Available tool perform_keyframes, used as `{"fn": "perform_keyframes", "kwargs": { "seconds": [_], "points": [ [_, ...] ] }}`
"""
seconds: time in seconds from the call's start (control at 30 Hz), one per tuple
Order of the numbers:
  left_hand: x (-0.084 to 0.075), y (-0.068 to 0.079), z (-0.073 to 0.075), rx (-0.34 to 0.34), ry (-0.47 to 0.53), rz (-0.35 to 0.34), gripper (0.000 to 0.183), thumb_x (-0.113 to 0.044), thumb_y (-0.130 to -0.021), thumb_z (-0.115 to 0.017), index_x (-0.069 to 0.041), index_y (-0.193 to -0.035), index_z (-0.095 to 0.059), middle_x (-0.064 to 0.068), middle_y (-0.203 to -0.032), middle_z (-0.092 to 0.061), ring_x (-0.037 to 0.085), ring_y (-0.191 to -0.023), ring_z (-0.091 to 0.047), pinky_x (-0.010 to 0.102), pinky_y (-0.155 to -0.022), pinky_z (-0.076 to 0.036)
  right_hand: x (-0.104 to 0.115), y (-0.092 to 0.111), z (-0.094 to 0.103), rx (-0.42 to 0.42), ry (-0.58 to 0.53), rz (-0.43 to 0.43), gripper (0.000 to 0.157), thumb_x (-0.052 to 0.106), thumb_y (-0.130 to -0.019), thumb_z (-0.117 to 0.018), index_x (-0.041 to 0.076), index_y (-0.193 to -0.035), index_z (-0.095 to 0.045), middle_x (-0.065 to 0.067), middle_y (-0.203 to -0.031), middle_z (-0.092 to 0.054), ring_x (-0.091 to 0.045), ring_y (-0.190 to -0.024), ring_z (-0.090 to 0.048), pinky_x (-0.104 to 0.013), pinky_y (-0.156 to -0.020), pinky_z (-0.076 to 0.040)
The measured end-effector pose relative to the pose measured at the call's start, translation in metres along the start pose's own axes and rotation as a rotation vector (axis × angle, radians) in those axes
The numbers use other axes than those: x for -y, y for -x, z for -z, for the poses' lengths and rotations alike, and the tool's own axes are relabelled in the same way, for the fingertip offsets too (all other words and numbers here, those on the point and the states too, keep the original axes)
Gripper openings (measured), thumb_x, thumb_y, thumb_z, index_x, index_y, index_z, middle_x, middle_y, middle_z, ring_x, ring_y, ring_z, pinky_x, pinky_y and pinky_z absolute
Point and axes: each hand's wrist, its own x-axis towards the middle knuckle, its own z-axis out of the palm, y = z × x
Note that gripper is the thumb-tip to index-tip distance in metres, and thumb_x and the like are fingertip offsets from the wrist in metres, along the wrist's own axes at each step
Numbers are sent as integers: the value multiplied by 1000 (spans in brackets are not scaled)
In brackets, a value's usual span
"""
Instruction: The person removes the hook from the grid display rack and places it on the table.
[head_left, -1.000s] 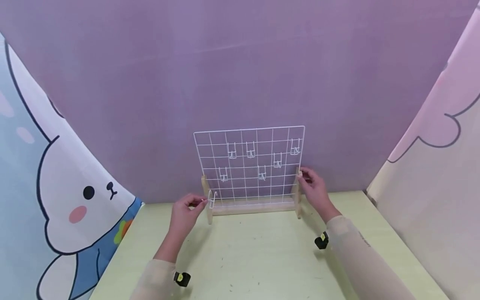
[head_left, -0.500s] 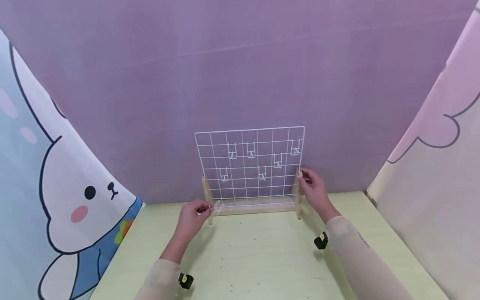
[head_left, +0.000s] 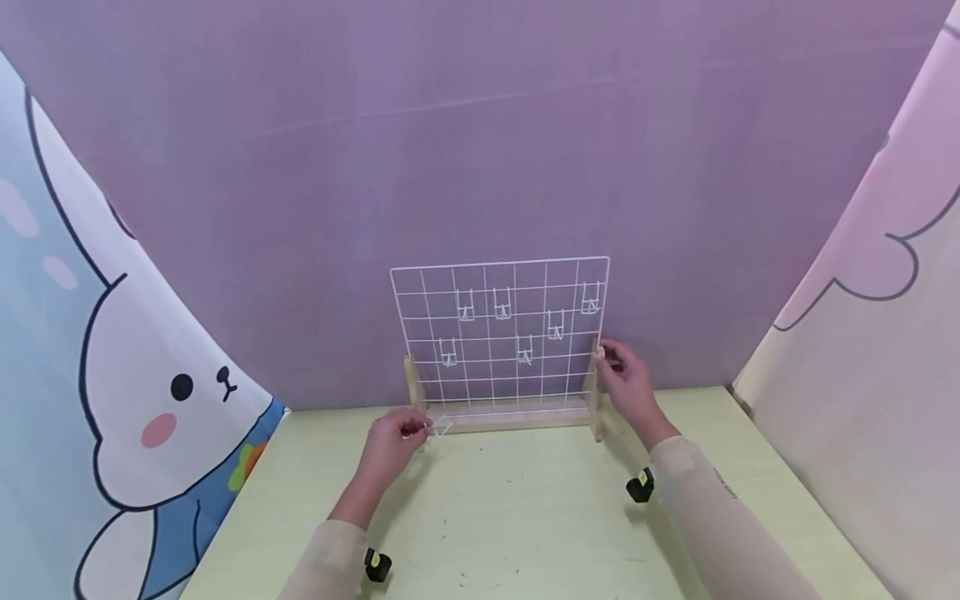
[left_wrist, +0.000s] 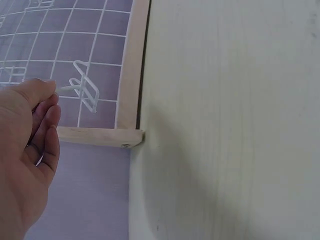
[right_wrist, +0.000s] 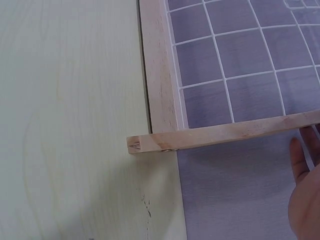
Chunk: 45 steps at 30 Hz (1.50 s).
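Note:
A white wire grid panel (head_left: 498, 333) stands upright in a wooden stand (head_left: 517, 419), with several white hooks hanging on its upper and middle wires. My left hand (head_left: 390, 446) pinches the stem of another white wire hook (left_wrist: 89, 91) between thumb and forefinger, in front of the grid's lower left corner. Whether that hook touches the grid cannot be told. At the other side, my right hand (head_left: 628, 385) grips the upper part of the stand's right post (head_left: 596, 396). In the right wrist view, its fingers (right_wrist: 298, 157) reach that post, partly out of frame.
The stand rests on a pale green table (head_left: 487, 508) near its back edge, close to a purple backdrop (head_left: 480, 150). Small dark specks dot the tabletop. A rabbit-print cloth (head_left: 157, 400) hangs on the left and a pink and cream cloth (head_left: 862, 350) on the right.
My left hand has carried the pinched hook down and to the right, from beside the left post to the front of the stand's base bar. The right hand stays at its post.

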Motion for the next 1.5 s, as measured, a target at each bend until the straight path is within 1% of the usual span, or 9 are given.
{"fn": "perform_keyframes", "kwargs": {
  "seconds": [0.1, 0.43, 0.5, 0.73, 0.83, 0.97, 1.13, 1.3, 1.5],
  "points": [
    [4, 0, -3, 16, -17, -4, 15, 2, -94, -85, -13, -95, -81, -5, -88, -76, 11, -82, -70, 27, -75, -62, -2, -1, -1, -7, 7, 12, 32, -1, -110, -64, -9, -141, -63, -32, -127, -66, -25, -105, -62, -10, -85, -53],
    [14, 1, -11, 43, -51, 45, 14, -1, -93, -88, -14, -91, -82, -6, -86, -74, 9, -77, -63, 25, -68, -57, -37, -11, -2, -14, 14, 55, 33, 6, -111, -65, -4, -143, -65, -29, -129, -68, -25, -106, -63, -12, -84, -55],
    [15, 1, -12, 48, -49, 57, 14, -2, -93, -88, -14, -91, -82, -7, -86, -74, 9, -77, -64, 25, -69, -57, -37, -11, -2, -17, 4, 68, 32, 8, -111, -66, -2, -142, -66, -26, -128, -69, -24, -105, -64, -14, -85, -56],
    [16, 0, -14, 71, -62, 78, 13, -3, -94, -88, -15, -91, -82, -8, -86, -74, 9, -78, -65, 26, -70, -58, 1, -2, -2, -4, -17, 38, 31, -2, -109, -64, -11, -139, -63, -34, -126, -66, -37, -106, -62, -11, -82, -53],
    [18, 0, -15, 73, -74, 78, 13, -4, -94, -88, -15, -91, -82, -8, -86, -74, 10, -78, -64, 26, -70, -58, 0, -2, -3, -7, -16, 41, 31, -3, -109, -64, -12, -139, -63, -35, -126, -66, -40, -107, -62, -10, -82, -53],
    [20, 1, -16, 76, -83, 80, 13, -4, -94, -88, -15, -90, -82, -9, -84, -73, 10, -77, -64, 26, -69, -57, -18, -6, -4, -16, -3, 58, 32, -4, -109, -63, -12, -139, -63, -36, -126, -65, -44, -108, -62, -11, -82, -53],
    [21, 2, -17, 80, -92, 63, 9, -5, -94, -88, -12, -90, -82, -8, -84, -74, 9, -76, -64, 26, -69, -58, -35, -10, -3, -27, 18, 72, 32, 0, -110, -64, -8, -141, -64, -33, -128, -67, -34, -107, -63, -11, -82, -53],
    [24, 2, -19, 87, -99, 63, 6, -6, -94, -88, -9, -93, -83, -6, -86, -76, 8, -77, -65, 26, -69, -59, -40, -10, -2, -29, 3, 68, 32, 7, -110, -67, -1, -141, -67, -25, -128, -69, -23, -106, -63, -13, -83, -54],
    [26, 2, -19, 96, -105, 81, 5, -7, -94, -88, -8, -94, -84, -4, -88, -76, 9, -79, -65, 26, -70, -59, -40, -9, 0, -28, 3, 75, 30, 7, -110, -67, -1, -140, -67, -23, -127, -68, -18, -105, -64, -15, -84, -56]
  ]
}}
